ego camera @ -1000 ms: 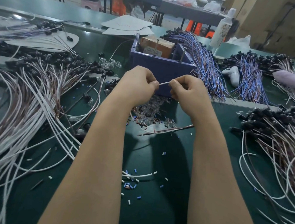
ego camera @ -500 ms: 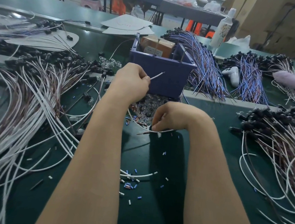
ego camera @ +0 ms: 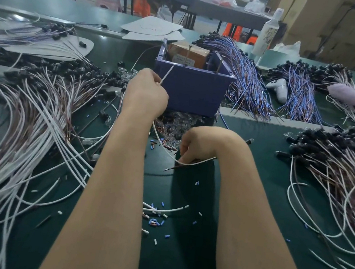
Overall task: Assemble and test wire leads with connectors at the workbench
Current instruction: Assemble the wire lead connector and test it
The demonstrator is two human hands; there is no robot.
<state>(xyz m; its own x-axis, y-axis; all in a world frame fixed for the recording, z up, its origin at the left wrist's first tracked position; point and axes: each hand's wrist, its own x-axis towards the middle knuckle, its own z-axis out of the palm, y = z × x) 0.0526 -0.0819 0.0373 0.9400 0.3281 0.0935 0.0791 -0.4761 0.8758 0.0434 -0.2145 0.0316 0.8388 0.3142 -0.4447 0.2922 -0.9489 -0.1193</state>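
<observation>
The right hand (ego camera: 195, 145) has left the wire tip it shared with the left a second ago and now sits low on the worktop (ego camera: 257, 165), at the near edge of the pile of clear connectors (ego camera: 173, 125); its fingers (ego camera: 184, 155) are curled, but whether they hold a piece I cannot tell. The left hand (ego camera: 146, 93) keeps its fingers clamped on the white wire (ego camera: 166, 75), bare end up before the blue bin (ego camera: 192, 91). This probably means it is fetching a connector. The cardboard box (ego camera: 188, 53) label and the bottle (ego camera: 266, 34) print are too small to read.
</observation>
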